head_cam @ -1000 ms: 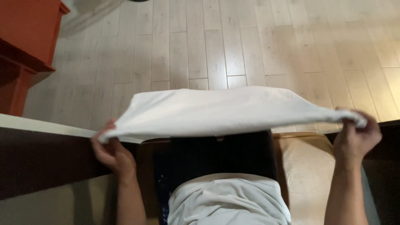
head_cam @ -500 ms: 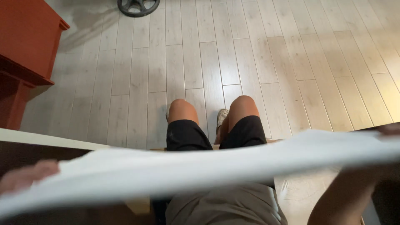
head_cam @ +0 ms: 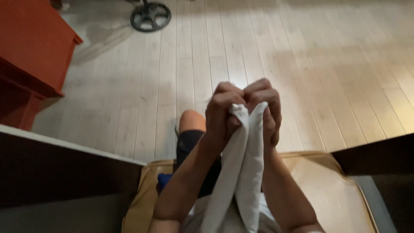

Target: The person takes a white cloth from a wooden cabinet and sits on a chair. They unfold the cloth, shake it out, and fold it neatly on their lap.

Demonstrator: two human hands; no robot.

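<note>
Nearest you, the cloth hangs down into your lap — a white fabric doubled over so that two layers fall side by side, its long axis running from your fists down toward your body. The lower end drops out of view at the bottom edge, so how far it reaches cannot be told.

Your forearms rise on either side of it and converge. The left hand is clenched on the left layer's top edge, fingers curled tight over the fabric. The right hand is clenched the same way on the right layer. The two fists touch knuckle to knuckle, at about the same height and the same reach from you — neither one is nearer the cloth, since both already grip it at its top. The relation that matters: the cloth lies straight below both hands, between your arms, with the two gripped edges brought together and the fold somewhere down low, out of sight.

Under you is a tan cushion, and a bare knee shows just left of your left wrist, above dark shorts. A dark ledge runs along your left.

Beyond lies the pale plank floor. Farther left stands a red cabinet, and farthest off, near the top edge, a dark round wheel-like base rests on the floor.
</note>
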